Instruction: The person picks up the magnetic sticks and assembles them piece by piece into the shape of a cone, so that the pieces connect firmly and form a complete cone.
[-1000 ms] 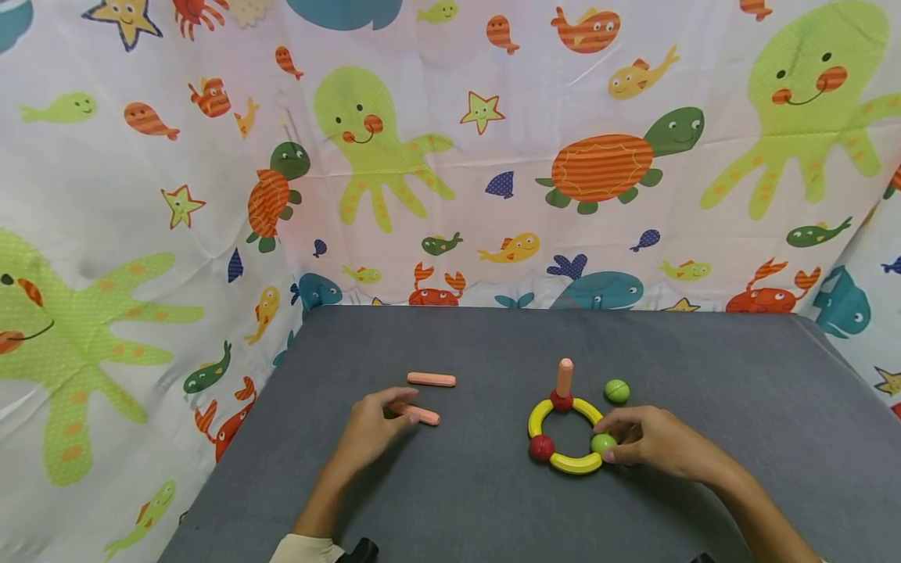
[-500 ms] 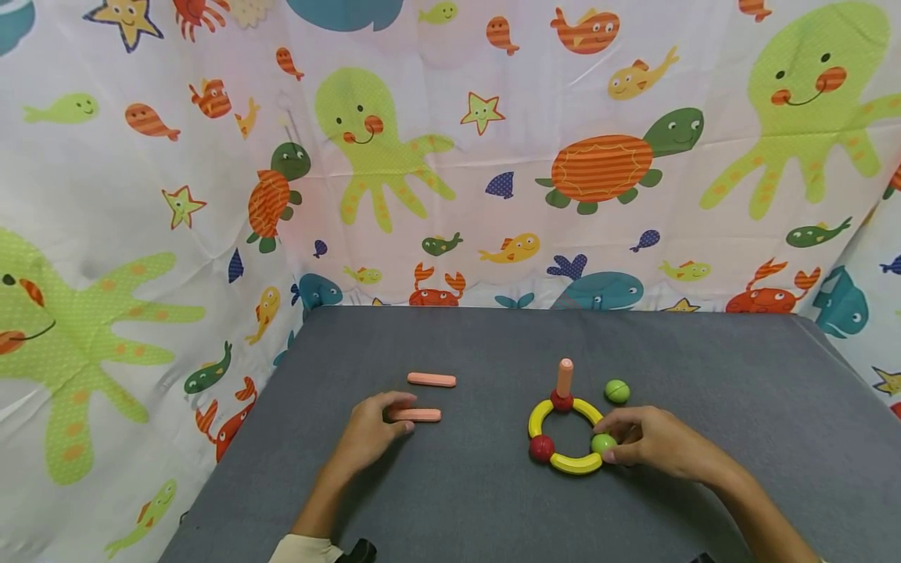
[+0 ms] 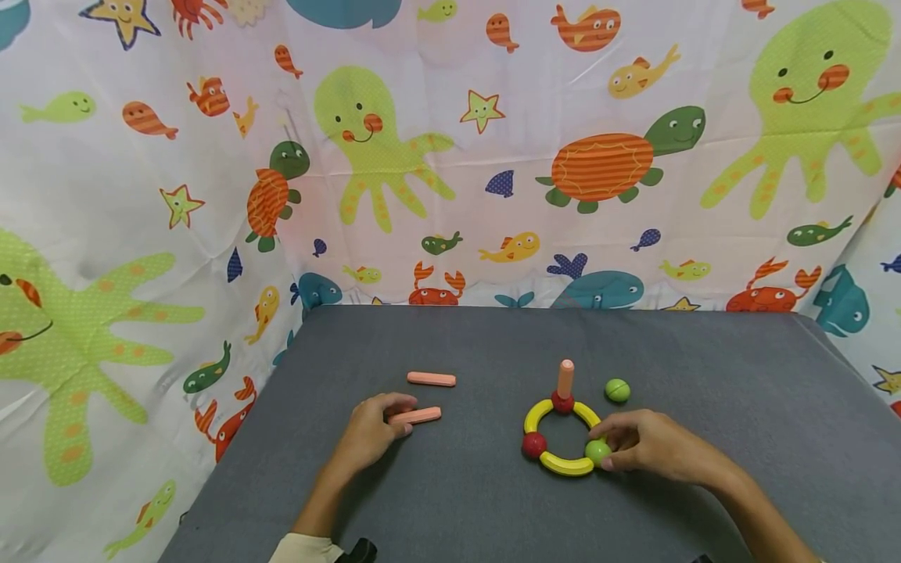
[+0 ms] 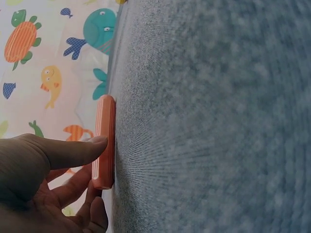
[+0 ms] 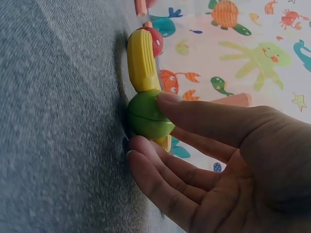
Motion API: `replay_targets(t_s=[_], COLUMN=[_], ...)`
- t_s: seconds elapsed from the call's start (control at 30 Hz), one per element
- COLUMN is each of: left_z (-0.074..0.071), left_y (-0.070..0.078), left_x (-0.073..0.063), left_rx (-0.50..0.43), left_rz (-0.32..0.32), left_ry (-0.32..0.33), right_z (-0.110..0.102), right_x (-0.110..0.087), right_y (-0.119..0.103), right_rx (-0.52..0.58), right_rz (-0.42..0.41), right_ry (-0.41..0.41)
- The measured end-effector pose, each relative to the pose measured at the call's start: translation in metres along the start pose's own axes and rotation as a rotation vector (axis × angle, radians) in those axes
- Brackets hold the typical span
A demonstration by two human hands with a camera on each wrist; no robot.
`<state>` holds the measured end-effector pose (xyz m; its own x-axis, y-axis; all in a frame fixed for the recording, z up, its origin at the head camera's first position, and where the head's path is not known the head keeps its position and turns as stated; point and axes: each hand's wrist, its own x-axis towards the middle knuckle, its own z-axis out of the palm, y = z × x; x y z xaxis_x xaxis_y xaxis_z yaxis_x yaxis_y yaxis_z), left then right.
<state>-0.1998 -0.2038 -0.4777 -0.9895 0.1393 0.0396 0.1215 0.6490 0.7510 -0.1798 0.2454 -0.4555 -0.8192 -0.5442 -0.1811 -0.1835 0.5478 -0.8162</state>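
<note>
My left hand (image 3: 371,428) pinches a short salmon-pink ridged stick (image 3: 422,415) at its near end; in the left wrist view the thumb presses on the stick's side, close to the cloth. On the right, a ring of yellow curved bars (image 3: 566,466) joined by balls lies on the table. It has two red balls (image 3: 534,445) and one green ball (image 3: 597,451), which my right hand (image 3: 662,447) holds between thumb and fingers. A second salmon stick (image 3: 566,378) stands upright from the far red ball (image 3: 562,403).
Another salmon stick (image 3: 432,379) lies just beyond the left hand. Behind the ring sits a loose green ball (image 3: 617,390). The grey cloth-covered table (image 3: 486,508) ends at a curtain (image 3: 486,219) printed with sea animals, at the back and sides.
The left fingers have closed on the near stick, which has turned slightly, its right end now angled away. The ring has shifted a little left and turned under the right hand.
</note>
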Motion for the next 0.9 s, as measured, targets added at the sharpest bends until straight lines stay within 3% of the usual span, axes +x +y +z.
replay_targets(t_s=[0.6, 0.9], left_z=[0.002, 0.004], left_y=[0.000, 0.005], left_x=[0.000, -0.001], left_rx=[0.007, 0.024], left_rz=[-0.017, 0.025], left_ry=[-0.012, -0.001], right_z=[0.016, 0.017], right_x=[0.004, 0.005], right_y=[-0.010, -0.010], right_rx=[0.040, 0.044], right_rz=[0.024, 0.015], right_ry=[-0.033, -0.028])
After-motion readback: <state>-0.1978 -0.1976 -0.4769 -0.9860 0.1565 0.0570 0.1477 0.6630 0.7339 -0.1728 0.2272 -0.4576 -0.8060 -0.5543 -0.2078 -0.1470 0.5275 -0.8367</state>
